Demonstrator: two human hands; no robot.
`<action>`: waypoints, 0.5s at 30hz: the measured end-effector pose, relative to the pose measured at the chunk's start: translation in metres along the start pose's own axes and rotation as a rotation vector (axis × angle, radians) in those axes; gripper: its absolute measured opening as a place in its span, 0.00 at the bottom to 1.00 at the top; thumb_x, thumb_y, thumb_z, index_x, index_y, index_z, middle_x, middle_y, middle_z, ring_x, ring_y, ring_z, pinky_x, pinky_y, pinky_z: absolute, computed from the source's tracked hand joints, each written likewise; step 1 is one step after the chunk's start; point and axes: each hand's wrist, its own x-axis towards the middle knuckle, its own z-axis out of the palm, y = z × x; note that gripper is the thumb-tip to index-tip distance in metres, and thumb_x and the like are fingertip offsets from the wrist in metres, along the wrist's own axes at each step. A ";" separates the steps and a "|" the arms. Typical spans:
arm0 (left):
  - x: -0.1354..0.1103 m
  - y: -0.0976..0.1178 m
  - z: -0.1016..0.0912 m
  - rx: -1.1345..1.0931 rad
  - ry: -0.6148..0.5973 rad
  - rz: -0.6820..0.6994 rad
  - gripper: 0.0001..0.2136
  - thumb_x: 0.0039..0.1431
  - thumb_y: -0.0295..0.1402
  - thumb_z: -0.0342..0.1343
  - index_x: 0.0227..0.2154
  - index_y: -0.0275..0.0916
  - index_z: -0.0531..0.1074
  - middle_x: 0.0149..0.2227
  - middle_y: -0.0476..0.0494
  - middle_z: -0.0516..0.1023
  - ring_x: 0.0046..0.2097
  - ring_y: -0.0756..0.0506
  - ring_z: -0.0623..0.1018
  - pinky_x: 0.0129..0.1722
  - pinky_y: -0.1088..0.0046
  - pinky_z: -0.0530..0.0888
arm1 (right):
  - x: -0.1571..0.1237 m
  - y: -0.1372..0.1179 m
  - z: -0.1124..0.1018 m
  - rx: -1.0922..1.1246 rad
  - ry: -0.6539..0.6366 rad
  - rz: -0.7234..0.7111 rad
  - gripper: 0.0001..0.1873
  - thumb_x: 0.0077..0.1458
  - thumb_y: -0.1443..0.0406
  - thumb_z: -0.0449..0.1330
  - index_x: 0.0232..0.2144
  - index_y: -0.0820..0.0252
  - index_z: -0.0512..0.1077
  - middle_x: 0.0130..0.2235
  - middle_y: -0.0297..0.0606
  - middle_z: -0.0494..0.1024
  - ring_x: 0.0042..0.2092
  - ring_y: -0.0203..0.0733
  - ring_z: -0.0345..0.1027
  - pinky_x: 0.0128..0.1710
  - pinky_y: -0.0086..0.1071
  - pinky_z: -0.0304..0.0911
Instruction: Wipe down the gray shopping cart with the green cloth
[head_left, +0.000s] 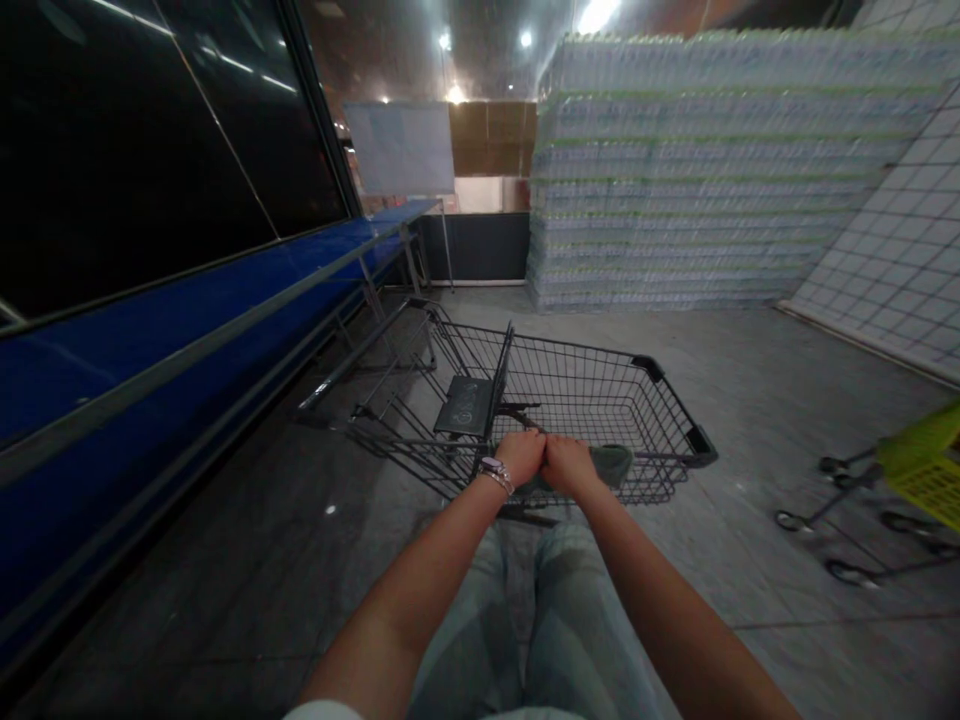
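Note:
A dark wire shopping cart (585, 350) stands crosswise in front of me, its push handle (322, 395) to the left. My left hand (523, 455) and my right hand (564, 463) are closed into fists side by side, knuckles touching, over the cart's near side. What lies inside the fists is hidden. A dark green, soft-looking item (611, 464) shows beside and behind my right hand, inside the basket. Just beyond my fists are dark strap-like pieces (521, 412). The black child-seat flap (465, 405) lies to the left of my hands.
Along the left runs a long blue counter (187, 300) with metal rails, under dark glass. Tall stacks of wrapped bottles (697, 180) fill the back right. A yellow-green cart (922, 465) on wheels stands at the right, and a wire grid panel (892, 230) leans behind it.

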 end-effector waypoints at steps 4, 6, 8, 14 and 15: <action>-0.017 -0.032 -0.012 -0.003 -0.036 0.077 0.15 0.69 0.38 0.46 0.44 0.37 0.75 0.45 0.37 0.78 0.48 0.41 0.78 0.44 0.66 0.74 | 0.005 -0.019 -0.005 0.025 -0.050 -0.043 0.14 0.60 0.60 0.56 0.44 0.60 0.73 0.44 0.47 0.80 0.46 0.48 0.74 0.42 0.34 0.62; -0.030 -0.058 -0.021 -0.007 -0.036 0.114 0.18 0.68 0.46 0.46 0.45 0.41 0.76 0.46 0.39 0.78 0.51 0.41 0.77 0.45 0.67 0.74 | 0.004 -0.025 -0.005 0.016 -0.056 -0.078 0.16 0.60 0.56 0.57 0.46 0.58 0.73 0.44 0.46 0.80 0.46 0.48 0.74 0.42 0.34 0.63; -0.042 -0.085 -0.028 0.000 -0.088 0.060 0.25 0.67 0.54 0.42 0.43 0.42 0.77 0.45 0.39 0.79 0.50 0.40 0.77 0.43 0.67 0.74 | 0.001 -0.027 -0.005 -0.002 -0.070 -0.102 0.16 0.61 0.54 0.56 0.46 0.56 0.73 0.44 0.46 0.80 0.47 0.48 0.74 0.43 0.34 0.63; -0.060 -0.112 -0.034 0.052 -0.225 -0.112 0.35 0.60 0.65 0.36 0.41 0.44 0.80 0.41 0.37 0.82 0.44 0.37 0.80 0.38 0.67 0.72 | -0.012 0.000 -0.003 -0.006 -0.111 -0.103 0.20 0.65 0.50 0.50 0.45 0.54 0.73 0.41 0.43 0.80 0.44 0.46 0.75 0.40 0.32 0.61; -0.060 -0.110 -0.033 0.052 -0.215 -0.104 0.35 0.59 0.66 0.36 0.41 0.45 0.80 0.41 0.37 0.82 0.44 0.37 0.80 0.38 0.67 0.72 | -0.016 0.008 -0.004 0.004 -0.114 -0.109 0.20 0.65 0.49 0.50 0.46 0.54 0.73 0.41 0.43 0.81 0.44 0.46 0.75 0.39 0.32 0.60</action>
